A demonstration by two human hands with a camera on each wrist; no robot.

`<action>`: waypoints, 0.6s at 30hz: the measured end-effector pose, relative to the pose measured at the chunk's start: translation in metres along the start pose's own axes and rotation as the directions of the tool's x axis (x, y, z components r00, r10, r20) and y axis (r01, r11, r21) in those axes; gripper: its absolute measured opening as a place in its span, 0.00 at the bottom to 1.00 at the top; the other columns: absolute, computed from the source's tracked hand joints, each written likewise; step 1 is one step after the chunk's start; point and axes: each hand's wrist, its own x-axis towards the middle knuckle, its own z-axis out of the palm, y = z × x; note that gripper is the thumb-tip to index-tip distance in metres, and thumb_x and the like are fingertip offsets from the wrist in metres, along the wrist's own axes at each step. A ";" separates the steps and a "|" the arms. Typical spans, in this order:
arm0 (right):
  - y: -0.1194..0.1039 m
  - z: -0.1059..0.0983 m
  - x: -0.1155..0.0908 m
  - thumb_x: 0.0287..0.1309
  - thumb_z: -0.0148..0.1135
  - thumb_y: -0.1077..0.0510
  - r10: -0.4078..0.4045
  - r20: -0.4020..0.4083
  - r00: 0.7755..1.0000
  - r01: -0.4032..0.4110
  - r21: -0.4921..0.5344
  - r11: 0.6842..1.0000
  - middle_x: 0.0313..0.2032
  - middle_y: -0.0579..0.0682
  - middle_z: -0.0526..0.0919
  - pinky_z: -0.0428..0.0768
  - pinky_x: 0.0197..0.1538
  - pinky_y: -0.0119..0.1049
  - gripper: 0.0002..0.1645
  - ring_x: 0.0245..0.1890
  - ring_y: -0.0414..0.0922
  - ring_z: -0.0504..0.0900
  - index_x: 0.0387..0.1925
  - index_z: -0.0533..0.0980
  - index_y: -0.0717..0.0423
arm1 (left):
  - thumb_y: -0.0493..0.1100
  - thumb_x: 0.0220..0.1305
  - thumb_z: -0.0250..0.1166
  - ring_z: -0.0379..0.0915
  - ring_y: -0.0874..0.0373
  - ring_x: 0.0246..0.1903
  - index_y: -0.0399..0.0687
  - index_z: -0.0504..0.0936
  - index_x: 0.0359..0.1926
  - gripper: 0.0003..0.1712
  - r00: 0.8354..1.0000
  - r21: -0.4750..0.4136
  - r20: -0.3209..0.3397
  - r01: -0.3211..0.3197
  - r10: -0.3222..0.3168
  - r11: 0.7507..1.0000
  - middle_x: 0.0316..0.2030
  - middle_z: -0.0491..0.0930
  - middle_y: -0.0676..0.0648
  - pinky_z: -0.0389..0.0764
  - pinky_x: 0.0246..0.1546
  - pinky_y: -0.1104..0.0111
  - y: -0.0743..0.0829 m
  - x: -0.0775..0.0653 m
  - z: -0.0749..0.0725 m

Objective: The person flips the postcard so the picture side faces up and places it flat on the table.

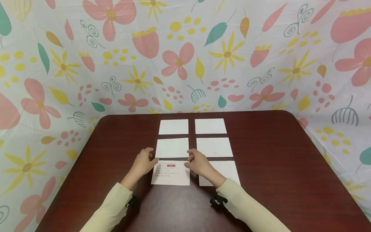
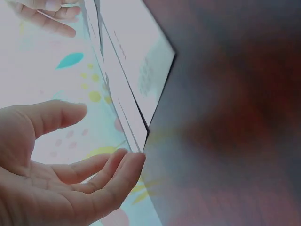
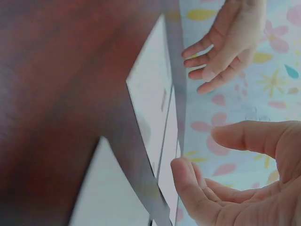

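A white card with lines of small print and a red patch (image 1: 179,178) lies at the front of the left column on the table. My left hand (image 1: 143,163) is over its left side, thumb near the back left corner, with fingers loosely bent. Across from it, my right hand (image 1: 200,164) hovers by the card's right edge, thumb and fingers apart. The left wrist view shows the left hand (image 2: 75,181) holding nothing. In the right wrist view the right hand (image 3: 240,186) likewise has a gap between thumb and fingers.
Blank-looking white cards lie behind in two columns: left middle (image 1: 172,148), left back (image 1: 174,127), right back (image 1: 210,126) and right middle (image 1: 214,147). Another card (image 1: 229,172) is partly under the right forearm. A floral cloth (image 1: 185,64) hangs behind the dark wooden table (image 1: 266,154).
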 end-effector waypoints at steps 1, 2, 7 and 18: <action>0.000 -0.001 0.003 0.48 0.62 0.62 0.000 -0.013 1.000 0.000 0.019 1.000 0.34 0.56 0.75 0.75 0.29 0.33 0.30 0.29 0.43 0.74 0.53 0.65 0.69 | 0.43 0.53 0.62 0.70 0.49 0.35 0.32 0.68 0.54 0.29 1.000 -0.013 -0.008 -0.001 0.001 1.000 0.37 0.73 0.38 0.73 0.33 0.58 0.000 0.004 0.000; -0.001 -0.002 0.007 0.48 0.61 0.62 -0.004 -0.023 1.000 0.005 0.040 0.999 0.35 0.57 0.75 0.76 0.31 0.35 0.29 0.31 0.45 0.75 0.53 0.65 0.68 | 0.44 0.53 0.62 0.70 0.47 0.37 0.31 0.67 0.54 0.30 1.000 -0.026 -0.014 -0.001 0.000 1.000 0.39 0.72 0.38 0.73 0.35 0.58 0.001 0.008 0.000; -0.002 -0.004 0.023 0.51 0.59 0.60 0.032 -0.053 0.998 -0.027 0.096 0.995 0.47 0.63 0.72 0.74 0.45 0.46 0.31 0.46 0.55 0.72 0.57 0.63 0.66 | 0.45 0.57 0.59 0.65 0.41 0.50 0.32 0.61 0.59 0.33 0.999 -0.119 0.004 0.036 -0.035 0.992 0.51 0.67 0.33 0.71 0.45 0.53 0.002 0.029 0.001; -0.002 0.009 0.043 0.53 0.55 0.58 0.195 -0.020 0.981 -0.188 0.180 0.965 0.61 0.67 0.56 0.58 0.59 0.54 0.38 0.62 0.61 0.53 0.61 0.53 0.70 | 0.45 0.60 0.55 0.45 0.38 0.62 0.34 0.45 0.65 0.41 0.979 -0.270 0.120 0.194 -0.167 0.943 0.63 0.48 0.32 0.58 0.56 0.48 0.000 0.050 0.007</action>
